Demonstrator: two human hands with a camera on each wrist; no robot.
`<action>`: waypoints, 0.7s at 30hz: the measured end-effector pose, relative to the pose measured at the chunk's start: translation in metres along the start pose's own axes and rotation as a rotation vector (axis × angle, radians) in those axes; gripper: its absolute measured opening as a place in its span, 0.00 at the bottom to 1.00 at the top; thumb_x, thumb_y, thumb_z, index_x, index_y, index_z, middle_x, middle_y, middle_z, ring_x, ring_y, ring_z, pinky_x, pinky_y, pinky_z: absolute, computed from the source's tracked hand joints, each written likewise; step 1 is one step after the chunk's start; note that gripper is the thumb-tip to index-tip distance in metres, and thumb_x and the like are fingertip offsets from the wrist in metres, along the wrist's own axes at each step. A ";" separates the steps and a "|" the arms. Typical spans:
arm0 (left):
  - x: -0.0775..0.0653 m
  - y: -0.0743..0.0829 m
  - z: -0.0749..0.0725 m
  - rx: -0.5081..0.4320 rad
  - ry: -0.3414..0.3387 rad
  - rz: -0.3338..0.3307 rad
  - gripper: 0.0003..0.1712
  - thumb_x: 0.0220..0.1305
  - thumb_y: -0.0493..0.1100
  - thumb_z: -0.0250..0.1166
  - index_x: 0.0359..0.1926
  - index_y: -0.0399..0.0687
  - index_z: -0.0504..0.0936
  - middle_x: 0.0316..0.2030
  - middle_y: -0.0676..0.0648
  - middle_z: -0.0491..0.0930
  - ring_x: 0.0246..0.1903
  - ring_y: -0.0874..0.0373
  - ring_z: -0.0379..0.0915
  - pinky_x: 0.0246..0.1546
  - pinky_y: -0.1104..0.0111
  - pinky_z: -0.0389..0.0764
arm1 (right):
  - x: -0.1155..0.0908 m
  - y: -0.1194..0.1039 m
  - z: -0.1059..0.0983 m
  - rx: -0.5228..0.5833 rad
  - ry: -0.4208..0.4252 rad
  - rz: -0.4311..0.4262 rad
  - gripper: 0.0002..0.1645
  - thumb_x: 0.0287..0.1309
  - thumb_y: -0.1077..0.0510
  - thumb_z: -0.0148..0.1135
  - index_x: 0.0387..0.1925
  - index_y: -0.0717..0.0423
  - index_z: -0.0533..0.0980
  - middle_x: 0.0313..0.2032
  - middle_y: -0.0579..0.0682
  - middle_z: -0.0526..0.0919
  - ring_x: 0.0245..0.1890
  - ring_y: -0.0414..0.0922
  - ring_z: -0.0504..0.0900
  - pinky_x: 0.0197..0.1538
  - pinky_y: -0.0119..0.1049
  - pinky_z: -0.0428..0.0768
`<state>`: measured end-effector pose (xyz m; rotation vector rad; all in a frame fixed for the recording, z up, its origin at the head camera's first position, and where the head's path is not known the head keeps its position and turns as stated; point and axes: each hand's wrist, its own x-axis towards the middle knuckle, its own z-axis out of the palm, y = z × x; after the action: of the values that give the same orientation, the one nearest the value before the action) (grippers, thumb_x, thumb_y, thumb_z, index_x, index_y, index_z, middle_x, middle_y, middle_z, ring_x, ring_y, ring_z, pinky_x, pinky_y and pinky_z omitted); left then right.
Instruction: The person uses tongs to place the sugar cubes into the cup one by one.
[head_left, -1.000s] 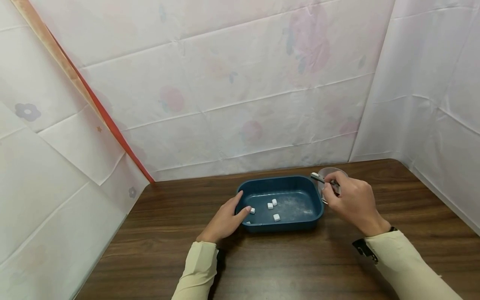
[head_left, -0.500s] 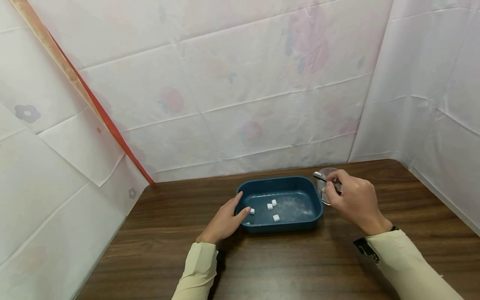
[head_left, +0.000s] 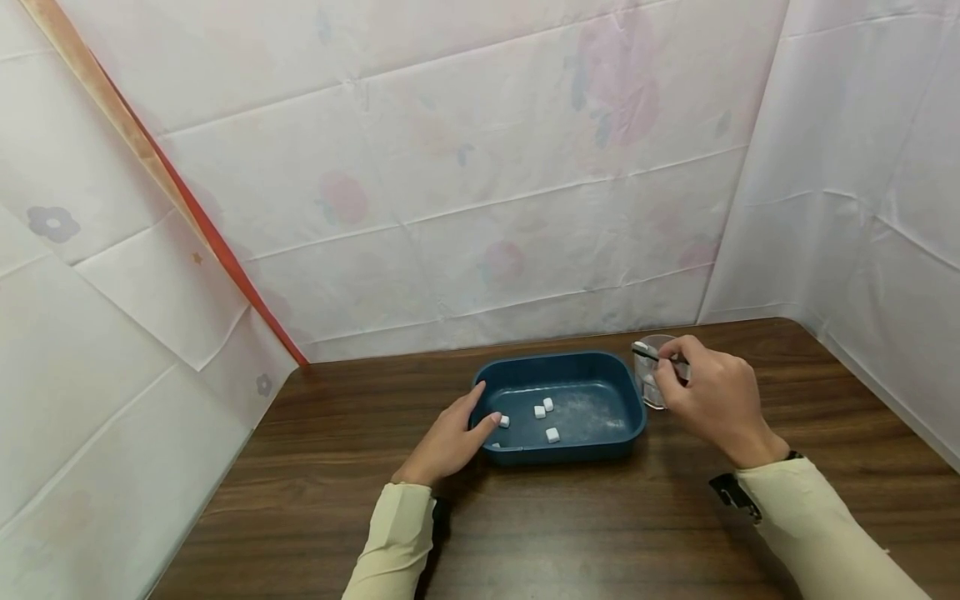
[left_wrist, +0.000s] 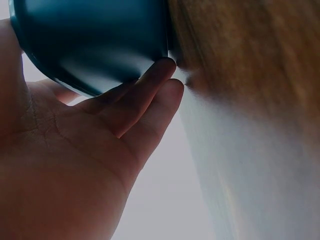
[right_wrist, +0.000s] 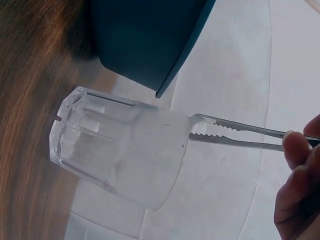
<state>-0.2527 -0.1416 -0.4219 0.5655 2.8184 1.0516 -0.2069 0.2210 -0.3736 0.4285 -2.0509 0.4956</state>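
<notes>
My left hand [head_left: 448,437] holds the left end of a dark blue rectangular basin [head_left: 562,454], thumb over the rim and fingers against the outer wall in the left wrist view. Several small white cubes [head_left: 552,435] lie in the basin. Metal tweezers [right_wrist: 240,125] with serrated tips are pinched in my right hand [head_left: 712,396]. Between their tips sits a white cube [right_wrist: 198,123], at the mouth of a clear cup [right_wrist: 137,155]. Whitish pieces [right_wrist: 90,124] show through the cup's lower part. My right hand partly hides the cup in the head view.
The cup stands just right of the basin, near the back of the brown wooden table [head_left: 570,533]. White patterned sheeting [head_left: 480,192] rises behind the table and at both sides. A black strap [head_left: 737,497] is on the right wrist.
My right hand has shifted slightly to the right with the tweezers and cube, bringing the tips from the basin's corner to over the cup. The left hand and basin stay put.
</notes>
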 end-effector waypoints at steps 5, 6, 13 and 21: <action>0.000 0.001 0.000 -0.002 -0.004 -0.002 0.43 0.73 0.65 0.55 0.79 0.51 0.55 0.75 0.44 0.58 0.73 0.47 0.55 0.69 0.47 0.60 | 0.001 0.001 -0.002 -0.007 -0.001 0.007 0.08 0.54 0.62 0.57 0.32 0.60 0.80 0.13 0.45 0.76 0.11 0.33 0.60 0.14 0.31 0.59; 0.000 0.001 0.000 -0.002 -0.004 -0.001 0.43 0.73 0.65 0.55 0.79 0.51 0.55 0.75 0.44 0.59 0.73 0.47 0.55 0.69 0.47 0.60 | 0.001 0.001 -0.002 -0.008 0.000 0.011 0.07 0.54 0.62 0.57 0.32 0.60 0.80 0.13 0.45 0.76 0.11 0.33 0.60 0.15 0.32 0.60; 0.000 0.000 -0.001 -0.004 -0.003 0.007 0.43 0.73 0.65 0.55 0.79 0.50 0.55 0.75 0.44 0.58 0.73 0.47 0.55 0.69 0.47 0.60 | 0.000 0.003 -0.001 -0.007 -0.003 0.027 0.07 0.53 0.62 0.57 0.31 0.60 0.80 0.13 0.45 0.75 0.11 0.34 0.60 0.15 0.33 0.60; -0.001 0.001 -0.001 -0.006 -0.003 0.014 0.43 0.73 0.64 0.55 0.79 0.51 0.55 0.75 0.45 0.58 0.73 0.47 0.55 0.69 0.47 0.60 | -0.002 0.005 -0.001 -0.008 -0.006 0.039 0.07 0.53 0.62 0.57 0.31 0.59 0.81 0.12 0.44 0.74 0.11 0.33 0.58 0.15 0.34 0.60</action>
<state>-0.2519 -0.1419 -0.4205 0.5858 2.8118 1.0610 -0.2080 0.2257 -0.3757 0.3860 -2.0695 0.5100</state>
